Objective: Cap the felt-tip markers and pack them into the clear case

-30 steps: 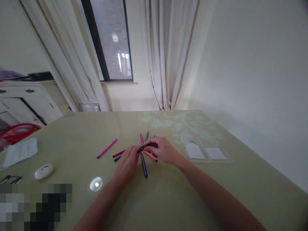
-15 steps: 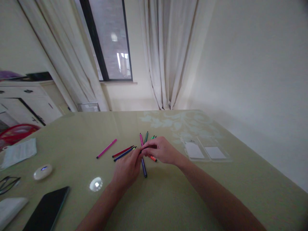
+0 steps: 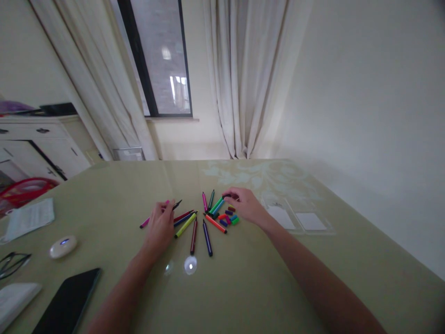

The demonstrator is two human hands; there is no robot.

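Note:
My left hand (image 3: 160, 223) is closed on an uncapped black marker (image 3: 177, 204), whose tip points up and to the right. Below that hand lies a pink marker (image 3: 144, 223), partly covered by it. My right hand (image 3: 242, 205) pinches a small dark cap (image 3: 226, 196) above a cluster of loose coloured caps (image 3: 228, 220). Uncapped markers fan out between the hands: a yellow marker (image 3: 186, 225), a dark red marker (image 3: 193, 237), a navy marker (image 3: 207, 238), an orange marker (image 3: 215, 223), a green marker (image 3: 215, 205) and several more.
A clear case with white cards (image 3: 311, 221) lies at the right. On the left are a phone (image 3: 67, 301), a white oval case (image 3: 63, 247), glasses (image 3: 12, 264) and a face mask (image 3: 29, 219). The table (image 3: 243, 287) meets the wall on the right.
My hands were together over the markers and have separated. The left moved left with the black marker, the right moved right with the dark cap. The caps and more markers are uncovered.

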